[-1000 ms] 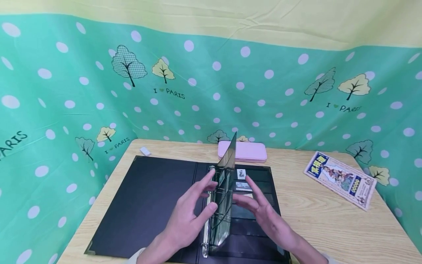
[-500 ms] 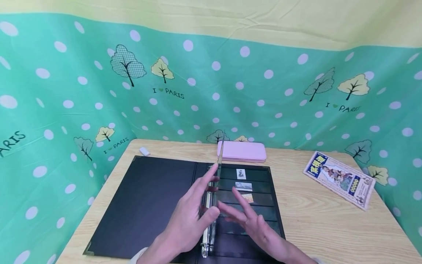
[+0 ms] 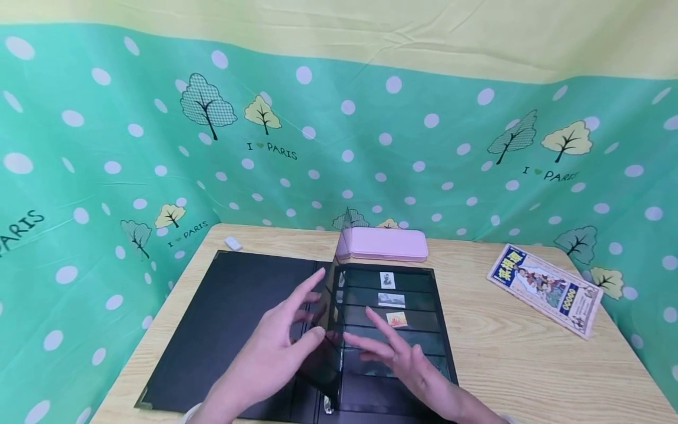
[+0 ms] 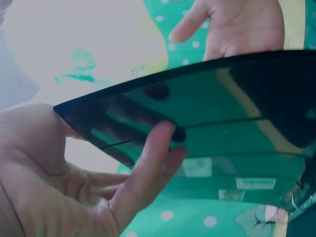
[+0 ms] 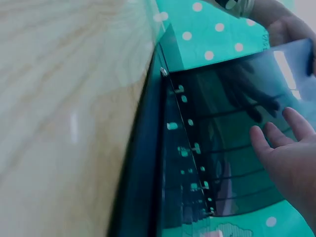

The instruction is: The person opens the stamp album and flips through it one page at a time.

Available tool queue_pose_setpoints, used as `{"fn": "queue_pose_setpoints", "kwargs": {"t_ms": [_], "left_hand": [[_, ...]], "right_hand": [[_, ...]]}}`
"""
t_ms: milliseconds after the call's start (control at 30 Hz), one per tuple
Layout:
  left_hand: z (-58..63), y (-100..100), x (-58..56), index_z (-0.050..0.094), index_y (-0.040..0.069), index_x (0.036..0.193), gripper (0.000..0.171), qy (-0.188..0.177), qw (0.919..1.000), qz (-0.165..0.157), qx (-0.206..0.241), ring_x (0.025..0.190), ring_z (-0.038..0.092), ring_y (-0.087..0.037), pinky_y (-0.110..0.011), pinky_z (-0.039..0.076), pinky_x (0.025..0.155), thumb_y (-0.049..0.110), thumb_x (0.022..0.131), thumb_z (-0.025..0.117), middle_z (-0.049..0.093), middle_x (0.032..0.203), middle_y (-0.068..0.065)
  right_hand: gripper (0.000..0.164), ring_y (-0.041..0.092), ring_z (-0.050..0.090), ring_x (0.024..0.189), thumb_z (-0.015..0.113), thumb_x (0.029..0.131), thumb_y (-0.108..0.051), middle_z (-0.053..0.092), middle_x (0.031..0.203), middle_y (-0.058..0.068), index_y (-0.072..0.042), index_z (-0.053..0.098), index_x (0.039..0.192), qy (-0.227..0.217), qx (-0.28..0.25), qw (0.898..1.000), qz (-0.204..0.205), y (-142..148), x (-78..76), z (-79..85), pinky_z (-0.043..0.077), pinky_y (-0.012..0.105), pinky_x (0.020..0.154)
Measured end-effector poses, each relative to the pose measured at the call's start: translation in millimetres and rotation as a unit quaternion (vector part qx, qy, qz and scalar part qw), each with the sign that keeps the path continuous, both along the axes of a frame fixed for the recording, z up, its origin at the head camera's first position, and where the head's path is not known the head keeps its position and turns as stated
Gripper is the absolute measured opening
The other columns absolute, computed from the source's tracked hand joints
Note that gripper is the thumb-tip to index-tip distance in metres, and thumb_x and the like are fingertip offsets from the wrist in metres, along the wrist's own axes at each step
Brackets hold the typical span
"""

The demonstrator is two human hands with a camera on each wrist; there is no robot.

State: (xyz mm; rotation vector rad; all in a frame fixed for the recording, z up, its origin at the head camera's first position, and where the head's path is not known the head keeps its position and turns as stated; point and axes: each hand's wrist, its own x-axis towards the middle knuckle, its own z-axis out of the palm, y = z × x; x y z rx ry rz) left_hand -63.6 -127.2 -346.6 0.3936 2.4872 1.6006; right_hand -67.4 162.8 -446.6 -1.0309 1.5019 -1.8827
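Observation:
A black stamp album (image 3: 238, 330) lies spread on the table, with one dark see-through stock page (image 3: 329, 347) standing up from the ring spine and leaning left. My left hand (image 3: 270, 347) is at the left side of that page, fingers relaxed; in the left wrist view its fingertips (image 4: 160, 140) lie against the page's surface. On the right side, my right hand (image 3: 415, 368) has its fingers extended towards the page, over the pocketed sheet (image 3: 392, 394). That sheet bears a portrait stamp (image 3: 387, 280), a grey landscape stamp (image 3: 391, 300) and an orange stamp (image 3: 396, 320).
Behind the album is a pink case (image 3: 389, 243). A printed booklet (image 3: 545, 288) lies at the right of the wooden table (image 3: 508, 365), and a small white eraser-like block (image 3: 233, 243) at the back left. A green dotted curtain (image 3: 424, 153) surrounds the table.
The standing page has swung from leaning right, through upright, to leaning left. My left hand has drawn back leftwards with it, and my right hand has followed to the left.

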Motion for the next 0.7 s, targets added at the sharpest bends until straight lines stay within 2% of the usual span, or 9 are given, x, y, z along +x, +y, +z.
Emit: {"fn": "queue_pose_setpoints", "kwargs": {"t_ms": [100,233,367,500,600,667,700], "left_hand": [[-0.8,-12.6,-2.9,0.034,0.037,0.175,0.083,-0.006,0.9999,-0.008,-0.007,0.139,0.064,-0.038,-0.061,0.055,0.11,0.006,0.106,0.067,0.06,0.157,-0.015],[-4.5,-31.1,-9.7,0.026,0.033,0.178,0.087,-0.011,0.9994,-0.032,-0.01,0.152,0.051,-0.046,-0.069,0.045,0.118,0.003,0.105,0.063,0.05,0.166,-0.024],[-12.5,-47.7,-17.7,0.017,0.03,0.18,0.092,-0.021,0.9978,-0.062,0.008,0.162,0.03,-0.055,-0.076,0.037,0.119,0.001,0.103,0.057,0.026,0.18,-0.023],[-21.7,-56.7,-21.2,0.008,0.029,0.181,0.094,-0.025,0.997,-0.071,0.018,0.167,0.01,-0.051,-0.077,0.024,0.125,-0.001,0.102,0.053,0.005,0.187,-0.011],[-28.3,-59.8,-21.6,0.007,0.029,0.18,0.095,-0.025,0.9973,-0.065,0.022,0.17,0.001,-0.043,-0.077,0.011,0.128,0.001,0.103,0.053,-0.001,0.187,-0.004],[-32.5,-62.0,-21.3,0.006,0.031,0.18,0.095,-0.025,0.9976,-0.058,0.028,0.171,-0.003,-0.038,-0.077,0.007,0.128,0.002,0.104,0.054,-0.002,0.187,-0.001],[-34.8,-63.4,-20.9,0.006,0.031,0.18,0.095,-0.025,0.9976,-0.056,0.031,0.172,-0.004,-0.036,-0.077,0.006,0.128,0.002,0.104,0.054,-0.002,0.187,0.0]], "right_hand": [[0.07,0.024,0.029,0.168,-0.014,0.115,-0.045,0.032,0.179,0.021,-0.015,-0.012,0.178,0.024,-0.014,1.0,-0.011,4.3,-4.0,1.5,0.028,0.037,0.132],[0.07,0.024,0.033,0.166,-0.012,0.116,-0.045,0.035,0.177,0.024,-0.011,-0.011,0.178,0.046,-0.007,0.998,-0.033,14.1,-9.4,3.1,0.028,0.033,0.131],[0.069,0.021,0.036,0.164,-0.01,0.117,-0.045,0.035,0.177,0.024,-0.012,-0.011,0.178,0.057,0.016,0.996,-0.06,27.9,-14.3,1.5,0.029,0.028,0.129],[0.065,0.016,0.039,0.162,-0.008,0.118,-0.04,0.035,0.178,0.02,-0.018,-0.009,0.179,0.067,0.052,0.992,-0.091,43.1,-18.6,-3.6,0.03,0.027,0.127],[0.062,0.015,0.042,0.16,-0.005,0.119,-0.035,0.036,0.178,0.019,-0.021,-0.006,0.18,0.078,0.093,0.985,-0.127,55.1,-20.9,-9.1,0.033,0.026,0.125],[0.06,0.017,0.044,0.159,-0.002,0.12,-0.032,0.039,0.177,0.017,-0.024,-0.003,0.18,0.081,0.137,0.974,-0.164,62.6,-21.8,-13.2,0.035,0.028,0.124],[0.06,0.021,0.045,0.159,0.001,0.121,-0.031,0.04,0.176,0.017,-0.026,-0.001,0.181,0.078,0.161,0.967,-0.183,65.7,-22.3,-15.5,0.036,0.033,0.125]]}}
